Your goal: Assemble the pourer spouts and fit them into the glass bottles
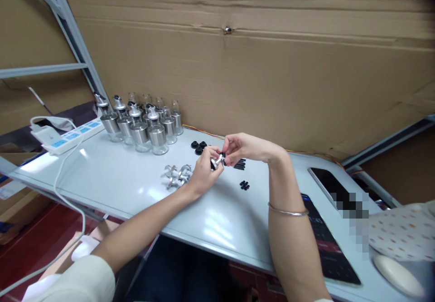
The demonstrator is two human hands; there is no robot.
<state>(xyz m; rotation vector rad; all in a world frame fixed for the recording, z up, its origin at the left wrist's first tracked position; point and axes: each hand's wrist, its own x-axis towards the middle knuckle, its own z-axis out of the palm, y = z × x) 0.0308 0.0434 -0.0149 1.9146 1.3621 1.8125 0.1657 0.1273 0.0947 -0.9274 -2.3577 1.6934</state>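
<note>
My left hand point(206, 171) is closed around a silver pourer top point(216, 162) for a bottle, held above the table. At the end of that top, the fingertips of my right hand point(234, 149) pinch a small black part point(223, 156), mostly covered by the fingers. Several silver metal pieces point(177, 176) lie in a cluster left of my left hand. Behind the hands are black round stoppers point(200, 148). Black thin tubes point(239, 164) lie under my right wrist, and a small group of tiny black pieces point(244, 185) sits closer to me.
Several glass bottles point(157, 135) with steel sleeves stand at the back left, some with pourer tops. A power strip point(73, 138) with a white cable lies at the left edge. On the right are a tablet point(335, 252), a phone point(326, 182) and a white mouse point(397, 275). Cardboard point(258, 80) walls the back.
</note>
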